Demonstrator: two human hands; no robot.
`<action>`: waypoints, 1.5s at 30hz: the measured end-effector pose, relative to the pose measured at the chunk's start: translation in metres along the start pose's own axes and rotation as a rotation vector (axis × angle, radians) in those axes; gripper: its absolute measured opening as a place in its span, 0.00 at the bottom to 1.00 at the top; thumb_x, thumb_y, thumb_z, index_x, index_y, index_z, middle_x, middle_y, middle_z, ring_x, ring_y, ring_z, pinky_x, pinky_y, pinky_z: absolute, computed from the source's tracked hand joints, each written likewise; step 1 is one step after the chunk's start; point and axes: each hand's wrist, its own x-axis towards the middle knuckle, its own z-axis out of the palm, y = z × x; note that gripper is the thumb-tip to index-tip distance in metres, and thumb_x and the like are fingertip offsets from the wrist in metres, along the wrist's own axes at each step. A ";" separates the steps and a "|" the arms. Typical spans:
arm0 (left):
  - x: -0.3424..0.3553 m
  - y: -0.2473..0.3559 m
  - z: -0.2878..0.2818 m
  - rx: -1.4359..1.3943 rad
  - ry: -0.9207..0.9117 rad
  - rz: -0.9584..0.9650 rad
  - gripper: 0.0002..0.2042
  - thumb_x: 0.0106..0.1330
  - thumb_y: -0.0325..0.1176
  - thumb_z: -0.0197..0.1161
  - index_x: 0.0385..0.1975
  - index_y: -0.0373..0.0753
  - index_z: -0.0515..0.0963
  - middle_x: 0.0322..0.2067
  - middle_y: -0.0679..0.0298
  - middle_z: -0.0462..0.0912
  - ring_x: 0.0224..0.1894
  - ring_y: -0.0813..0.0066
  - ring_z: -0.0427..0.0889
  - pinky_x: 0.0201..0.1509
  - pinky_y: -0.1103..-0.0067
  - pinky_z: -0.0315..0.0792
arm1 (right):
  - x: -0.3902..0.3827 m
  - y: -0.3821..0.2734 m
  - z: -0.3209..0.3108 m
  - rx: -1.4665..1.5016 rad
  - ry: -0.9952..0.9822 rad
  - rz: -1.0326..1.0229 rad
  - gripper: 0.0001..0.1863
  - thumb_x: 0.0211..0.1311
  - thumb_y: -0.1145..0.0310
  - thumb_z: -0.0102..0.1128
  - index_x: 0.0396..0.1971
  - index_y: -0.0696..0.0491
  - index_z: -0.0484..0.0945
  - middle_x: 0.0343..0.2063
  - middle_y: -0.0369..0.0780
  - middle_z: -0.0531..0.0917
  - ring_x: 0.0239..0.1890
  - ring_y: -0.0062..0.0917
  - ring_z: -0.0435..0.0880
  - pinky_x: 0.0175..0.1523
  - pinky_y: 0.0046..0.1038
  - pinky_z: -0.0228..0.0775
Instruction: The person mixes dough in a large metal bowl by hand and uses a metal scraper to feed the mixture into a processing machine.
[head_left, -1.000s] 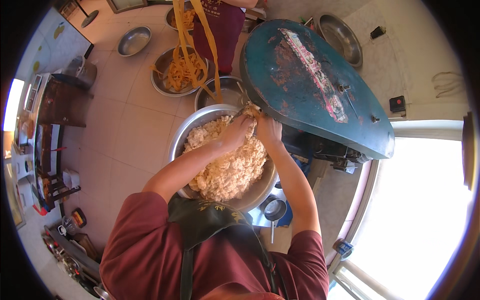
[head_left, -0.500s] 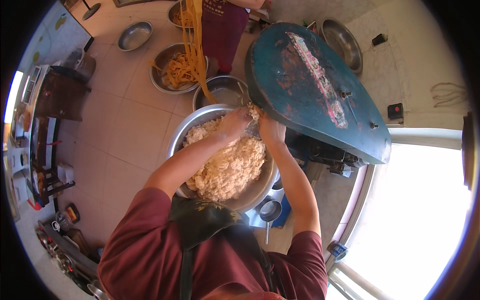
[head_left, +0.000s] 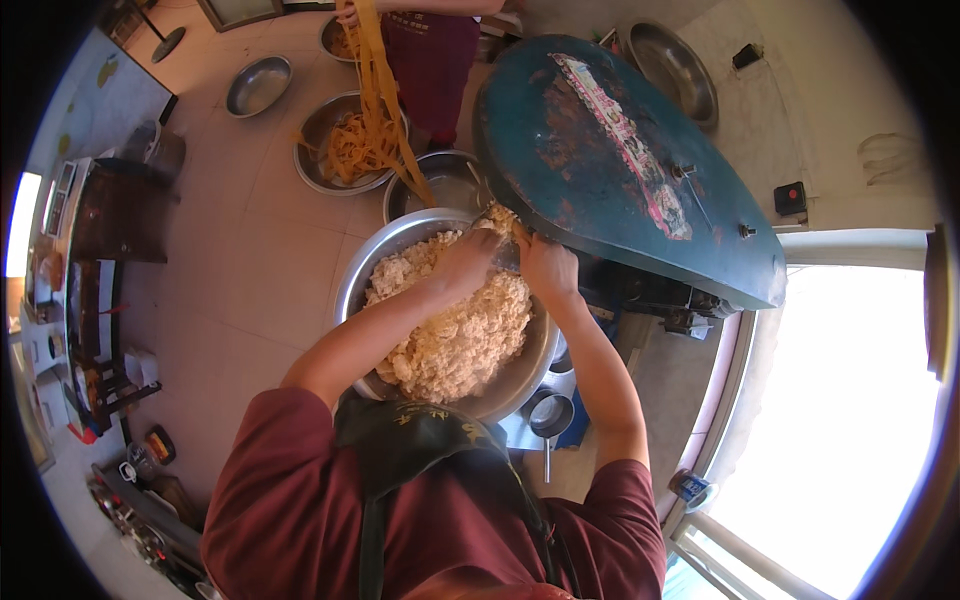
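A wide steel basin [head_left: 352, 290] in front of me holds a heap of pale, crumbly dough [head_left: 455, 340]. My left hand [head_left: 468, 262] is over the far side of the heap, its fingers curled against a clump of dough [head_left: 500, 216] at the machine's edge. Close on its right, my right hand [head_left: 549, 268] has its fingers bent in by the same clump, under the near edge of a large green machine cover [head_left: 590, 150]. The cover and the hand itself partly hide those fingertips, and what they grip is not plain.
Across from me a person in a maroon apron [head_left: 430, 70] lifts long orange dough strips [head_left: 375, 80] over a steel bowl [head_left: 300, 160]. Another basin [head_left: 440, 180] stands beyond mine. A small saucepan [head_left: 549, 412] is at the right, and a dark table [head_left: 115, 210] at the left.
My left hand has drawn slightly back toward me, while my right stays by the machine. The other person's hand now shows at the top, holding the strips. My view has shifted slightly.
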 end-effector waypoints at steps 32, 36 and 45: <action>-0.039 -0.011 0.076 -0.082 -0.537 0.130 0.24 0.57 0.32 0.72 0.55 0.42 0.74 0.54 0.60 0.79 0.53 0.62 0.80 0.56 0.68 0.76 | -0.122 0.078 0.031 0.481 0.139 0.156 0.16 0.68 0.55 0.56 0.34 0.54 0.81 0.26 0.52 0.84 0.31 0.49 0.84 0.36 0.44 0.76; -0.069 0.001 0.025 -0.205 -0.548 0.075 0.21 0.59 0.27 0.68 0.54 0.40 0.74 0.51 0.54 0.79 0.55 0.55 0.79 0.60 0.69 0.73 | -0.178 0.079 0.081 0.561 0.108 0.216 0.15 0.67 0.58 0.57 0.34 0.56 0.80 0.25 0.53 0.83 0.31 0.51 0.83 0.36 0.44 0.76; -0.080 0.015 -0.022 -0.319 -0.390 -0.197 0.22 0.66 0.32 0.65 0.59 0.40 0.70 0.58 0.49 0.76 0.60 0.50 0.76 0.62 0.66 0.71 | -0.127 0.028 0.048 0.532 0.192 0.192 0.14 0.69 0.61 0.53 0.39 0.57 0.77 0.27 0.52 0.85 0.31 0.49 0.85 0.37 0.44 0.77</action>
